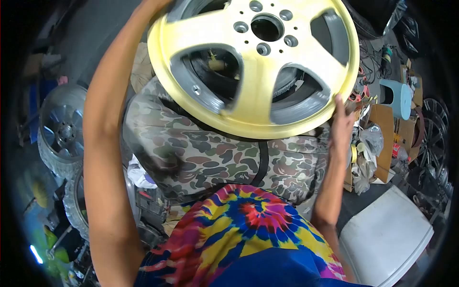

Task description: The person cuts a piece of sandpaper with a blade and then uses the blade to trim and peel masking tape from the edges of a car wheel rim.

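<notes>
A yellow-faced, spoked wheel rim [258,81] with bare grey metal in its openings is tilted up in front of my lap. My right hand [342,125] grips its lower right edge, thumb on the face and the other fingers mostly hidden. At the upper left edge, my left hand [157,4] holds the rim, largely cut off by the top of the view. Through the spoke openings a dark round thing shows behind the rim. Below it lies camouflage fabric [215,155] over my legs.
Other wheels [62,129] stand at left, and more dark wheels [432,129] at far right. A light blue plastic stool [398,99], cardboard [381,141], plastic bags and cables clutter the right side. A white panel [389,234] lies at lower right.
</notes>
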Tool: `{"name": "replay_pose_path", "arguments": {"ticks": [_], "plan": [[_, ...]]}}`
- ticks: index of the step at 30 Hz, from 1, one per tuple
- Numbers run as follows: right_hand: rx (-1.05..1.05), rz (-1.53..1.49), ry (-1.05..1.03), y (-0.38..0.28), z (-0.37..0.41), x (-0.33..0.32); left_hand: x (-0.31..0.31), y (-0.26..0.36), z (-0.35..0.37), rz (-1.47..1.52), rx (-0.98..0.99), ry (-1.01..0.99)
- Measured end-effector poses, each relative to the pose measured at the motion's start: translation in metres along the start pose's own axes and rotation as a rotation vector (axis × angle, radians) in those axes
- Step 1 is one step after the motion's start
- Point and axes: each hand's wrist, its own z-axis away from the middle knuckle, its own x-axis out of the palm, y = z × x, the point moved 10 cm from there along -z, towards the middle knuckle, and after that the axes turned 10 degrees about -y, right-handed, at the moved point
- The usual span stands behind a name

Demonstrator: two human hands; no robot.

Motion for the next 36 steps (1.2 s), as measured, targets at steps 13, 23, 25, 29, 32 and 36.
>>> {"name": "replay_pose_path", "arguments": {"ticks": [13, 23, 25, 29, 32, 36], "plan": [[-0.412, 0.441, 0.027, -0.052, -0.188, -0.043, 0.016, 0.061, 0.213, 0.51, -0.426, -0.487], [-0.237, 0.522, 0.073, 0.027, -0.181, -0.08, 0.02, 0.092, 0.201, 0.308, -0.248, -0.486], [-0.258, 0.527, 0.101, 0.029, -0.172, -0.083, 0.02, 0.094, 0.198, 0.362, -0.26, -0.488], [-0.164, 0.643, -0.048, 0.018, -0.157, -0.077, 0.022, 0.094, 0.2, 0.419, -0.286, -0.525], [-0.394, 0.669, 0.246, -0.022, -0.108, -0.078, 0.012, 0.087, 0.179, 0.33, -0.222, -0.467], [-0.523, 0.63, -0.062, -0.049, 0.001, 0.019, -0.024, 0.105, 0.122, 0.254, -0.114, -0.102]]}}
